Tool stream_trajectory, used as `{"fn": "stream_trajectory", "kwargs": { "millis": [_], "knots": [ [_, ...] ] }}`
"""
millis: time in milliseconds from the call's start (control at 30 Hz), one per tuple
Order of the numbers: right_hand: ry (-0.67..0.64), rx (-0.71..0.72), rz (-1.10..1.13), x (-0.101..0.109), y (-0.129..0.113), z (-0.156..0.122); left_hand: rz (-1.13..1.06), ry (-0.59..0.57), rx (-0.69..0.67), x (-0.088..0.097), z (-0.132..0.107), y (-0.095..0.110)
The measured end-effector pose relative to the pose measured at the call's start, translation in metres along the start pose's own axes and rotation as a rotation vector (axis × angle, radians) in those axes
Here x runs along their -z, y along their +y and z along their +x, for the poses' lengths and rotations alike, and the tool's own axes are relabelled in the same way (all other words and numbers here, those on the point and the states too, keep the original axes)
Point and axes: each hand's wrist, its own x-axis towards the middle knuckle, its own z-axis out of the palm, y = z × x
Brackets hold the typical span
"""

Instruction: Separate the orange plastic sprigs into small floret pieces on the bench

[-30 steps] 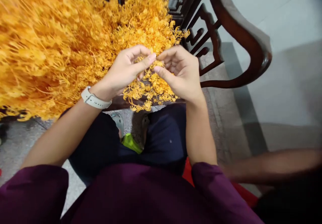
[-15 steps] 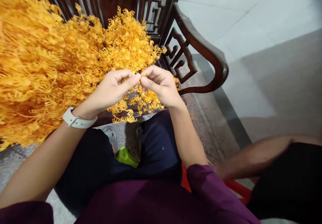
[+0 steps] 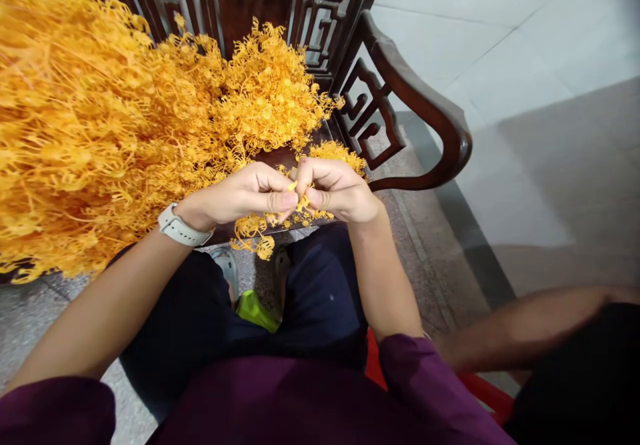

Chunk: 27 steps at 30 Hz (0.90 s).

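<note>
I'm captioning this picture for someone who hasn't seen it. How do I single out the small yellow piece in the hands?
Find the dark wooden seat bearing a big heap of curly yellow strands. Near its front edge, the left hand and right hand meet. The small yellow piece is pinched there, held between both hands rather than lying heaped behind.

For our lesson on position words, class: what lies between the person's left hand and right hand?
Small yellow pieces lie between the left hand and the right hand, at the fingertips. The head view shows this.
</note>
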Motion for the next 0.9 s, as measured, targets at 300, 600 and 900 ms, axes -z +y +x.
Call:
{"fn": "stream_trajectory", "kwargs": {
  "millis": [300,600,900],
  "knots": [
    [-0.032,-0.050,-0.052,-0.002,-0.006,-0.002,0.010,-0.029,0.026,0.001,-0.001,-0.006],
    [-0.058,0.025,-0.004,-0.002,0.002,-0.001,0.011,-0.040,0.031,-0.001,-0.003,-0.007],
    [0.290,0.109,-0.087,0.003,-0.001,0.004,-0.330,0.205,-0.007,-0.005,-0.004,-0.002]
  ]
}}
